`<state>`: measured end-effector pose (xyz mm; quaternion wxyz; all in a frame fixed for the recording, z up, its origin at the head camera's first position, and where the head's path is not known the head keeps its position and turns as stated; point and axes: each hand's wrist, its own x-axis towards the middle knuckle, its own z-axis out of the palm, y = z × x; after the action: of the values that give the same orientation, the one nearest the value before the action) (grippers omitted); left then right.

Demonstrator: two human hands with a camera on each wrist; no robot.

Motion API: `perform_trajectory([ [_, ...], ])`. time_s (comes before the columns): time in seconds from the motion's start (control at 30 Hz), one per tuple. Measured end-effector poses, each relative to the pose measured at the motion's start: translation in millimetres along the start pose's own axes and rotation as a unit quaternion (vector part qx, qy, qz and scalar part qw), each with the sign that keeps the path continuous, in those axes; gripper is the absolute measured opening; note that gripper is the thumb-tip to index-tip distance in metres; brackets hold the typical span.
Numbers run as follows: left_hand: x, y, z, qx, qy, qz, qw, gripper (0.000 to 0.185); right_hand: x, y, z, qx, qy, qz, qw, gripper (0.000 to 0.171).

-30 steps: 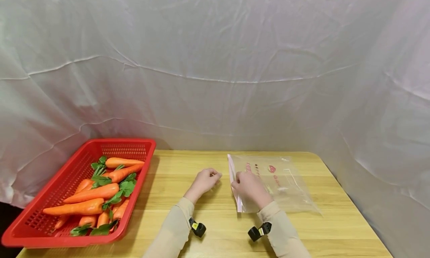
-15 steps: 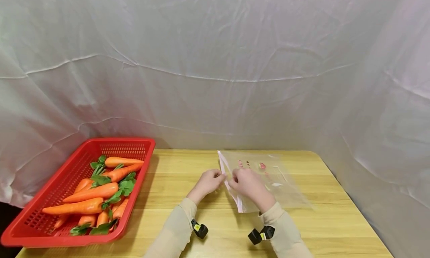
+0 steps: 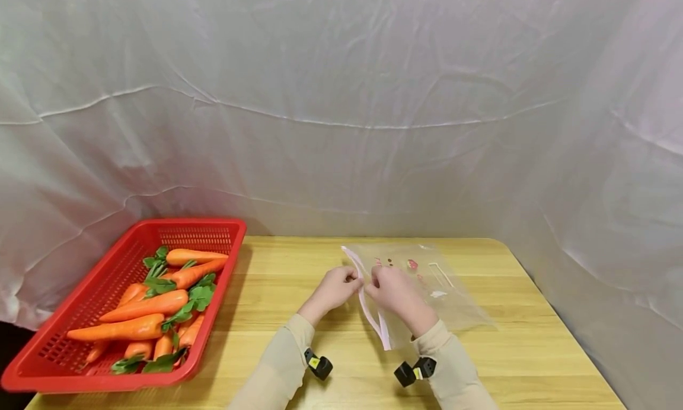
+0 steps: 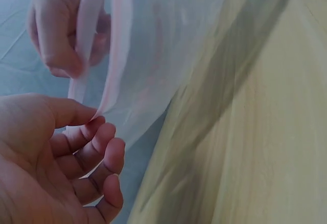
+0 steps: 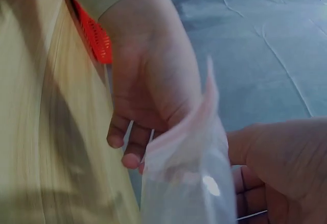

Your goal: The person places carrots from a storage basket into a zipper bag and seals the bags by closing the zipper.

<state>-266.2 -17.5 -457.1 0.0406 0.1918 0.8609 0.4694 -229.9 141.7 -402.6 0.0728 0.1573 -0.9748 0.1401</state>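
Observation:
A clear zip-lock bag (image 3: 459,303) with red printing lies over the right half of the table, its pink-edged mouth (image 3: 385,336) toward the left. My left hand (image 3: 333,288) pinches one lip of that mouth between thumb and forefinger, the other fingers loosely bent in the left wrist view. On the opposite lip, my right hand (image 3: 397,292) has its thumb and fingers closed, pinching the strip (image 4: 88,25). Between the two hands the lips stand apart, leaving a gap at the mouth. Part of the bag is hidden beneath the right hand.
A red perforated basket (image 3: 238,262) stands on the left of the wooden table (image 3: 288,256). Several carrots (image 3: 146,307) with green tops lie in it. Pale fabric (image 3: 341,161) hangs behind and at both sides.
The bag's mouth has shifted left and its lips have parted. My left hand has moved slightly right and taken hold of one lip. The right hand stays at the mouth.

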Motion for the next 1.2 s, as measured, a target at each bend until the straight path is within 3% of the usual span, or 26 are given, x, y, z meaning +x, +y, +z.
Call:
perform_trajectory([
  [0.33, -3.2, 8.6, 2.3, 0.028, -0.036, 0.061, 0.9971, 0.019, 3.7, 10.0, 2.0, -0.028, 0.090, -0.008, 0.995, 0.027],
  [0.5, -3.9, 9.7, 5.8, 0.035, -0.031, 0.052, 0.9976, 0.021, 2.1, 8.0, 2.0, -0.058, 0.151, -0.046, 0.986, 0.029],
  [0.8, -4.1, 10.3, 7.2, 0.045, -0.015, 0.034, 0.9983, 0.026, -2.9, 2.5, -10.6, -0.121, 0.249, -0.118, 0.954, 0.033],
  [1.03, -3.4, 4.1, 6.3, 0.061, -0.003, 0.018, 0.9979, 0.023, -9.9, 10.4, -37.2, -0.075, 0.308, -0.115, 0.942, 0.030],
  [1.2, -3.1, -0.1, 6.8, 0.082, -0.007, 0.014, 0.9965, 0.022, -19.3, 21.4, -59.4, -0.062, 0.315, -0.064, 0.945, 0.029],
])
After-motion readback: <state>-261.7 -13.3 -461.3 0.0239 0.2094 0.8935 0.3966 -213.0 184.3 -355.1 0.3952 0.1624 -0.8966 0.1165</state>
